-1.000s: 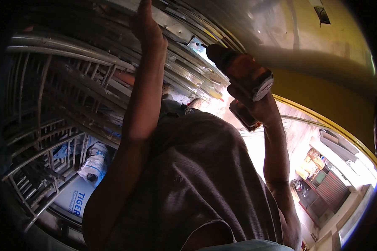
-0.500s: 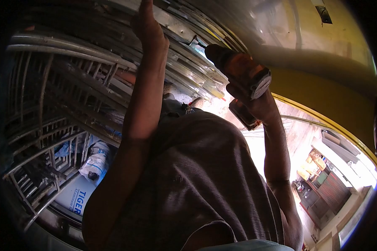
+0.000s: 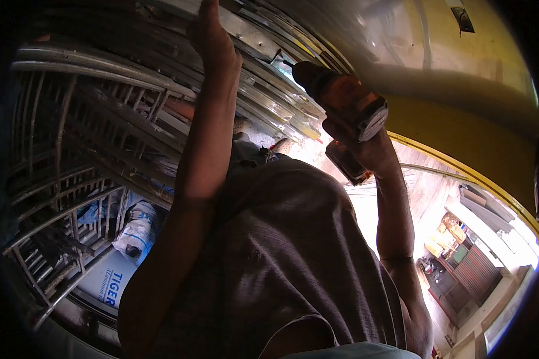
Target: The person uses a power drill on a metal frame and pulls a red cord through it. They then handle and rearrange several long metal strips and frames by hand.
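A cordless drill [image 3: 347, 102] with an orange and black body is in my right hand [image 3: 374, 149], fingers wrapped around its handle. Its battery [image 3: 348, 164] hangs below the grip. The thin bit at the drill's nose points up and left, close to the end of a pale metal channel [image 3: 254, 39]. My left hand [image 3: 212, 39] is at the top of the view against that channel; one digit stretches upward, and the other fingers are hidden behind the hand or cut off by the frame.
Long metal bars [image 3: 269, 96] lie stacked below the channel. A metal grille frame [image 3: 60, 209] stands on the left, with a white wrapped bundle [image 3: 136, 233] and a TIGER-marked panel [image 3: 105, 281] by it. A yellow curved surface [image 3: 461, 125] fills the upper right.
The drill's nose has shifted very slightly up and left. My left hand stays in the same place.
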Demonstrator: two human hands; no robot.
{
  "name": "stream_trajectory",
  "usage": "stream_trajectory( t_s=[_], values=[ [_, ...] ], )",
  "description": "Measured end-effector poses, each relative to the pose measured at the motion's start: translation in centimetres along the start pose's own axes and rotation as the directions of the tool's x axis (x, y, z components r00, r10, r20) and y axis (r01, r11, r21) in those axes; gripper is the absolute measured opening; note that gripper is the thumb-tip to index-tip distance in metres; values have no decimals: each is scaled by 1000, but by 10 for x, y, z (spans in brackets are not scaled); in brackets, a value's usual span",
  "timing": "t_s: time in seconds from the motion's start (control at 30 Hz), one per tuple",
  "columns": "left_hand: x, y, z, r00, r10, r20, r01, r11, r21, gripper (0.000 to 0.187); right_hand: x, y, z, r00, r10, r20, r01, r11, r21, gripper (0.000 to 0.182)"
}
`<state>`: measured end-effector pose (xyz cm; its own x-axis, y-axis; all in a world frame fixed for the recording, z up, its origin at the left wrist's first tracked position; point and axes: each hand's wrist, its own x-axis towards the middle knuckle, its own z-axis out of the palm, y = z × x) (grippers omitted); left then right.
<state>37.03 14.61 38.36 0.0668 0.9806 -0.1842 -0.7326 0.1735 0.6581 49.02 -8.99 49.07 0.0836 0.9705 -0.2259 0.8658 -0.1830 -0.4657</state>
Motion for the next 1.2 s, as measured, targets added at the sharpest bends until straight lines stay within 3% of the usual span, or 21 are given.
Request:
stream_trajectory(
  t_s=[0.07,0.13,0.2,0.27,0.3,0.37,0.43,0.47,0.57,0.63,0.7,0.77,0.8,0.87,0.9,0.97,1.0,1.03,1.07,1.1,1.2],
  values=[
    [1,0,-3,1000,14,-3,-14,999,36,56,0,2,0,1000,9,-19,-8,999,52,34],
    [1,0,-7,998,8,-57,-2,993,115,60,-2,11,2,935,-355,7,328,856,-398,34],
    [0,2,-7,994,4,-108,17,981,192,63,-2,14,6,934,-358,-14,320,851,-418,34],
    [-3,6,-4,975,-75,-207,134,948,287,71,0,12,6,932,-361,-33,311,845,-435,34],
    [-2,5,-5,975,-75,-210,135,949,286,71,2,9,3,954,-297,-26,271,901,-339,29],
    [-1,3,-6,999,-51,-18,52,994,95,75,8,-1,-5,972,-233,-8,224,944,-242,25],
    [-1,3,-5,991,-73,-112,90,985,149,74,14,-10,-12,993,91,68,-99,988,117,24],
    [-1,3,-5,975,-89,-204,131,971,200,73,14,-8,-11,993,90,70,-97,989,115,24],
    [3,-1,-14,987,-69,-145,94,980,175,74,14,-6,-10,999,-4,42,2,998,59,27],
    [7,-5,-21,995,-42,-92,59,979,194,74,15,-10,-12,959,260,110,-280,928,246,32],
    [7,-5,-24,999,-16,-37,23,977,212,74,14,-18,-14,933,341,118,-361,881,306,35],
    [5,-2,-20,992,-40,-117,72,956,283,74,12,-20,-14,936,340,95,-352,882,312,37],
    [2,4,-16,992,-38,-116,70,957,283,74,11,-18,-13,951,302,65,-309,928,209,37],
    [-5,15,-7,932,-186,-311,283,910,304,73,7,-15,-10,963,267,36,-269,957,103,37],
    [-3,12,-8,933,-189,-307,285,909,305,73,5,-14,-8,953,299,49,-301,923,238,37],
    [5,-1,-23,993,-57,-105,85,958,275,75,1,-12,-5,942,330,64,-330,868,371,37],
    [12,-9,-39,993,-59,-102,85,957,276,75,0,-11,-3,934,348,88,-355,859,368,35],
    [22,-19,-62,981,-169,99,174,983,-51,75,-1,-8,0,929,356,100,-367,855,367,34],
    [35,-30,-82,960,-185,211,229,951,-209,76,-2,-4,2,925,363,112,-378,850,366,33],
    [48,-40,-103,926,-198,321,309,886,-344,76,-4,1,6,971,231,65,-239,952,192,32],
    [49,-41,-102,864,-284,417,467,761,-450,75,-5,7,9,1000,-2,31,3,999,-43,32]
  ],
)
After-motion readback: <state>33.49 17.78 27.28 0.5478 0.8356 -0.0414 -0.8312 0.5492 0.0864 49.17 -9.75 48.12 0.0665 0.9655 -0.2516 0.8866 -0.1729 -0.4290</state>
